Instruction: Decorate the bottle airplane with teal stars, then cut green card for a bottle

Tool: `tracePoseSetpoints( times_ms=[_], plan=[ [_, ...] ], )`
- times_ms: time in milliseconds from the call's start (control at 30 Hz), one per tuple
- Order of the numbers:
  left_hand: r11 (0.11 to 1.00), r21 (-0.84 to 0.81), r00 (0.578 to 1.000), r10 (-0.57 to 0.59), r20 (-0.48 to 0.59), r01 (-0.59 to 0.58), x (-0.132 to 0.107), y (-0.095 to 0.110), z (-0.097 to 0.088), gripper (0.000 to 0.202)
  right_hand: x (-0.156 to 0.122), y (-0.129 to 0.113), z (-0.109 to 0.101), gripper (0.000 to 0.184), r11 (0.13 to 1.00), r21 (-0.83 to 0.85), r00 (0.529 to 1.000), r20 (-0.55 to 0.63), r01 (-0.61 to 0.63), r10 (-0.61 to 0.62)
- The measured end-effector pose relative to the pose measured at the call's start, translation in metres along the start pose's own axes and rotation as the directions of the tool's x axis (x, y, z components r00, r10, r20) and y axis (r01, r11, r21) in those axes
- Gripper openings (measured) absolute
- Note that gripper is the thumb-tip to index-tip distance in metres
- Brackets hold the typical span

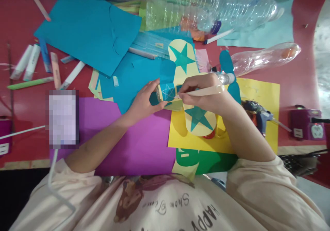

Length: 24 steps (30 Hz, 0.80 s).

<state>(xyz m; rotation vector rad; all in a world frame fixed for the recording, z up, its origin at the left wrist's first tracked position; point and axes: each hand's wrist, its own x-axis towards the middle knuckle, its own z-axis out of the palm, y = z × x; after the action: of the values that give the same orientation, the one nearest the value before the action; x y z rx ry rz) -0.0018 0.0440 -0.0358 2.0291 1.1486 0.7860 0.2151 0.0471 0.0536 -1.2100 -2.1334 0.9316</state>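
A small blue piece [168, 92] with a pale yellow edge lies in the middle, a white star outline drawn on it. My left hand [144, 102] holds its left end, thumb and forefinger curved around it. In my right hand [203, 92] is a pale pen [203, 92], gripped with its tip at the right side of the star outline. Beneath and beside that hand lies a long cream paper shape [180, 74]. It bears a green star [183, 57] at the top and another green star [198, 117] at the bottom; its middle is partly hidden.
Blue paper [90, 28], purple paper [144, 141] and yellow paper [260, 135] cover parts of the red table. Clear plastic bottles [180, 14] lie at the back. Several markers [32, 62] and a phone [63, 119] are left; a glue gun [260, 117] lies right.
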Motion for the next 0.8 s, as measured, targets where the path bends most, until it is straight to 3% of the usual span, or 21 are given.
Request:
tracePoseSetpoints(
  times_ms=[133,400,500,800],
  plan=[
    [1.0,0.002,1.0,-0.011,0.01,0.011,0.0,0.0,0.0,0.059,0.0,0.0,0.0,0.015,0.999,0.044,1.0,-0.017,-0.012,0.013],
    [1.0,0.017,0.999,-0.011,0.038,0.01,0.0,0.003,-0.004,0.057,0.001,-0.001,0.006,0.014,0.972,0.233,0.957,-0.286,0.027,0.042],
    [1.0,0.024,0.999,0.01,0.031,-0.01,0.0,0.002,-0.004,0.056,0.001,0.001,0.013,0.01,0.967,0.245,0.959,-0.283,0.066,0.006],
    [0.997,0.072,0.999,0.019,0.036,-0.021,0.001,0.004,-0.003,0.055,0.001,0.007,0.021,0.01,0.981,0.191,0.967,-0.251,0.011,0.039]
  ],
)
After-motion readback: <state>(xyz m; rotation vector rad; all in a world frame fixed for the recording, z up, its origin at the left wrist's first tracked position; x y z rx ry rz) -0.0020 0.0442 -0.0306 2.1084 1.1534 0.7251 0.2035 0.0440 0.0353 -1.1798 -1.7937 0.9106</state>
